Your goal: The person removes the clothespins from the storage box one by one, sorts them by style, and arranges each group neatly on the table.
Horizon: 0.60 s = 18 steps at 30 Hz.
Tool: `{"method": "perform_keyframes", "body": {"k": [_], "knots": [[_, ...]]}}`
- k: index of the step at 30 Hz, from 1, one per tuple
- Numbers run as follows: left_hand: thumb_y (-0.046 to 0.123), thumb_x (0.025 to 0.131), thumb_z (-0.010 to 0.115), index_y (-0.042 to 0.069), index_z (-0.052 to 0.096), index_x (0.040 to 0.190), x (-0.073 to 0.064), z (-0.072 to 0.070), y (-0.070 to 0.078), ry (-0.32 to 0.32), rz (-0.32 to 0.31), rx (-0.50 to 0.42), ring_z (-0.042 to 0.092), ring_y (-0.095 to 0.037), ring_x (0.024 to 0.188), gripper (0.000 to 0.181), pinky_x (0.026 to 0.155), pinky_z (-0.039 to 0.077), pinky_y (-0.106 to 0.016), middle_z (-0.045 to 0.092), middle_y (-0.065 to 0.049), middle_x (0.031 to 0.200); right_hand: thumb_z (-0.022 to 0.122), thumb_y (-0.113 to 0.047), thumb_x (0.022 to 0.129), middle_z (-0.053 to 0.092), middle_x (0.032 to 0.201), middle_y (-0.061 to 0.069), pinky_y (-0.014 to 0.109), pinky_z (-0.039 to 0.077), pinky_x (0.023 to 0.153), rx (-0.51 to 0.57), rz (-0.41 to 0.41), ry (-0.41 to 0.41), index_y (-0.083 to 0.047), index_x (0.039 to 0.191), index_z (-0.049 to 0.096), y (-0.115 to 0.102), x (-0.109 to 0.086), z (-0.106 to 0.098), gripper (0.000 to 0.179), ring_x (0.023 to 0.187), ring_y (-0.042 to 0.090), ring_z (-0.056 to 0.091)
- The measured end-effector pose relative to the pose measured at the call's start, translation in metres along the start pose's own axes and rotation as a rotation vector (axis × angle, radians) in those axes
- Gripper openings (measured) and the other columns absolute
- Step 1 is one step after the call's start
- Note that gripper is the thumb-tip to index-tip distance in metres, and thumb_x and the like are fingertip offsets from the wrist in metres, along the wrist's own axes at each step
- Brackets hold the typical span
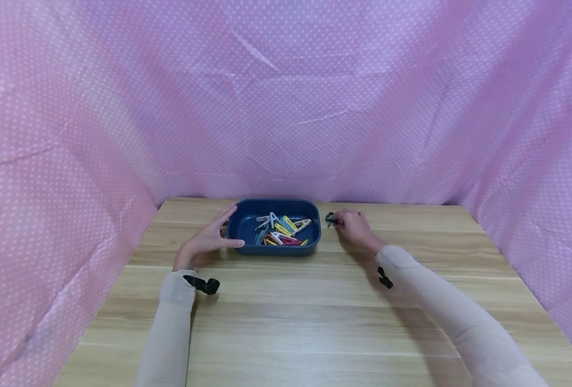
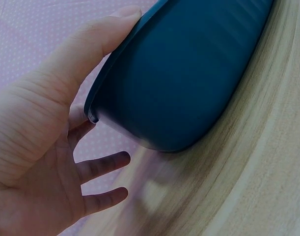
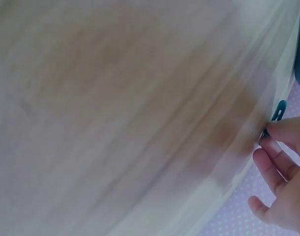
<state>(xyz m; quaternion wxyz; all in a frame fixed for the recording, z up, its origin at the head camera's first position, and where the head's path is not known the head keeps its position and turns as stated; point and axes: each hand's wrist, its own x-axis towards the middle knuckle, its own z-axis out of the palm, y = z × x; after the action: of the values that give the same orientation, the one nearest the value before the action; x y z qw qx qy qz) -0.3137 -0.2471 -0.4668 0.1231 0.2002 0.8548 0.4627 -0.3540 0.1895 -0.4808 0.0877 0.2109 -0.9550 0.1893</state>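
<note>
A dark blue plastic box (image 1: 273,249) stands on the table with several clothespins (image 1: 286,228) piled inside, in yellow, white, blue, red and orange. My left hand (image 1: 212,235) grips its left end, thumb over the near rim and index finger at the far corner. In the left wrist view, the other fingers (image 2: 103,168) stretch out below the rim, apart from the wall. To the right of the box, my right hand (image 1: 356,227) pinches a dark green clothespin (image 1: 329,219) between thumb and fingertips, low over the table. One slotted teal leg (image 3: 279,111) of it shows past the thumb.
The wooden table (image 1: 286,317) reaches back to a pink dotted cloth (image 1: 286,118) that hangs behind and along both sides. Box and right hand are both near the table's back edge. Each sleeve carries a black wrist mount (image 1: 204,284).
</note>
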Motion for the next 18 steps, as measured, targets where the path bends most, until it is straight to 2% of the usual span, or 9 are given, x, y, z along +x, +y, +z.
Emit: {"method": "perform_keyframes", "body": {"k": [9,14,18], "knots": [[0.034,0.088,0.082,0.023,0.003,0.166,0.000,0.001,0.002,0.001,-0.012,0.025,0.017,-0.047,0.154,0.112,0.120,0.025,-0.065,-0.002,-0.004,0.174,0.074,-0.014,0.091,0.065,0.087,0.009,0.061,0.043,0.095,-0.012,-0.026,-0.043,-0.002,0.119,0.072,0.000,-0.003,-0.006,0.030,0.085,0.028,0.059],[0.037,0.087,0.083,0.022,0.003,0.166,-0.001,0.002,0.004,0.003,-0.026,0.032,0.016,-0.044,0.155,0.113,0.122,0.023,-0.064,-0.001,-0.004,0.174,0.074,-0.011,0.090,0.073,0.105,0.018,0.060,0.047,0.094,0.066,-0.047,0.011,0.000,0.118,0.072,-0.001,-0.004,-0.012,0.030,0.098,0.036,0.067],[0.035,0.087,0.082,0.021,0.004,0.166,-0.002,0.002,0.003,0.009,-0.026,0.041,0.016,-0.043,0.156,0.112,0.122,0.023,-0.064,-0.001,-0.005,0.174,0.074,-0.008,0.091,0.071,0.115,0.021,0.055,0.051,0.093,0.154,-0.074,0.067,0.001,0.121,0.072,-0.009,0.000,-0.021,0.031,0.106,0.038,0.065]]}}
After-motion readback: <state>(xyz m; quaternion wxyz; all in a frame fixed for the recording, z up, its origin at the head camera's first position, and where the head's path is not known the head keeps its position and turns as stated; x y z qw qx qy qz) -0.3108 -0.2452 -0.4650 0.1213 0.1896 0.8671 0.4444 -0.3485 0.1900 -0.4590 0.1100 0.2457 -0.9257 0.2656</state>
